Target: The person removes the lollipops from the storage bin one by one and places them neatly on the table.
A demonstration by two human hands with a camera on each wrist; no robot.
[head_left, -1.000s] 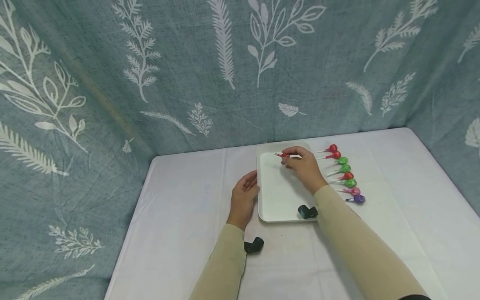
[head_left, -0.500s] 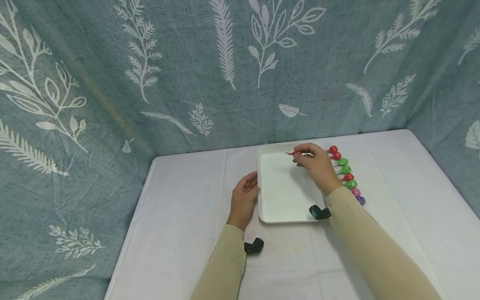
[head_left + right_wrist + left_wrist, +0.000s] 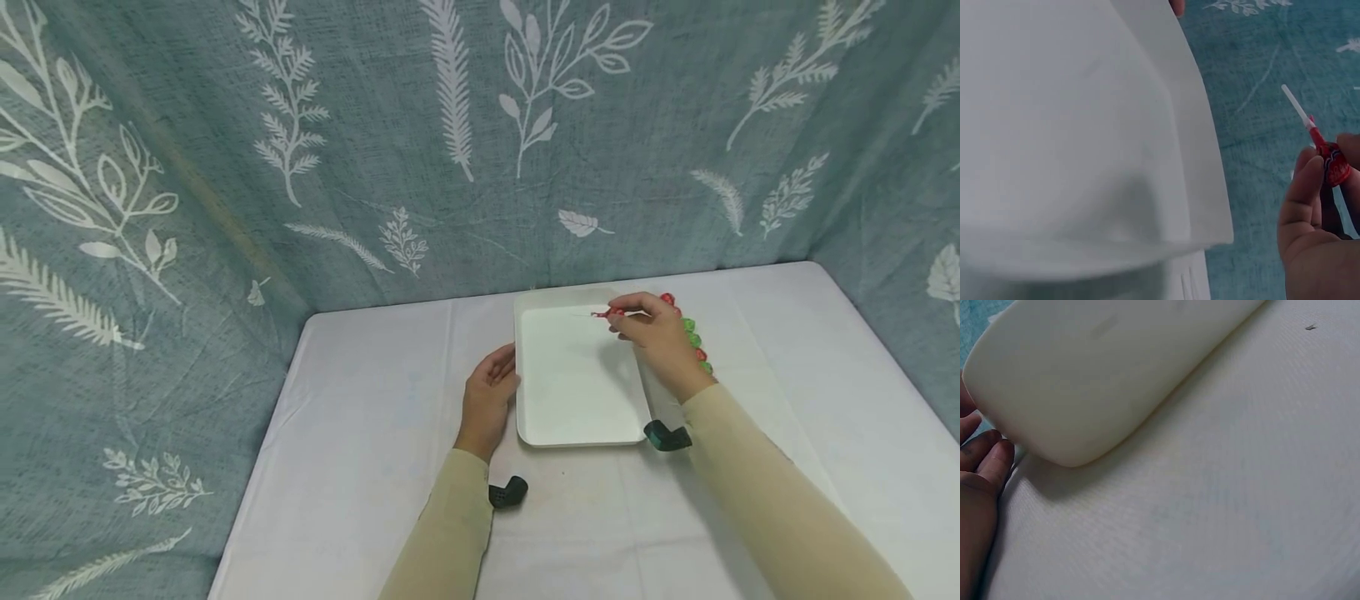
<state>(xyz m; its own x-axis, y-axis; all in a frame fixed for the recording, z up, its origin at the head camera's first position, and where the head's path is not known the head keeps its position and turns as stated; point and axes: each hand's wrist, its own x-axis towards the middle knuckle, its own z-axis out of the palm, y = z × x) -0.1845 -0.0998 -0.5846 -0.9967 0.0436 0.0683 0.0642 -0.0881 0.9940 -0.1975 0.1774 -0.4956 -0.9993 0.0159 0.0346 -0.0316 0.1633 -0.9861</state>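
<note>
A red-wrapped lollipop is pinched between the thumb and fingers of my right hand, above the far right part of the white tray. In the right wrist view, the lollipop shows its white stick pointing up and to the left, away from the hand. My left hand rests against the tray's left side, its fingertips at the outer wall. In the left wrist view, those fingers touch the tray's outside near a rounded corner. No lollipop lies inside the tray.
Beyond my right hand, several red and green lollipops lie in a row along the tray's right side, partly hidden by hand and sleeve. A white cloth covers the table. A teal leaf-patterned curtain hangs behind it.
My right hand has moved right with the red lollipop, from over the tray's middle toward its right rim, covering more of the row. The left hand and tray have stayed put.
</note>
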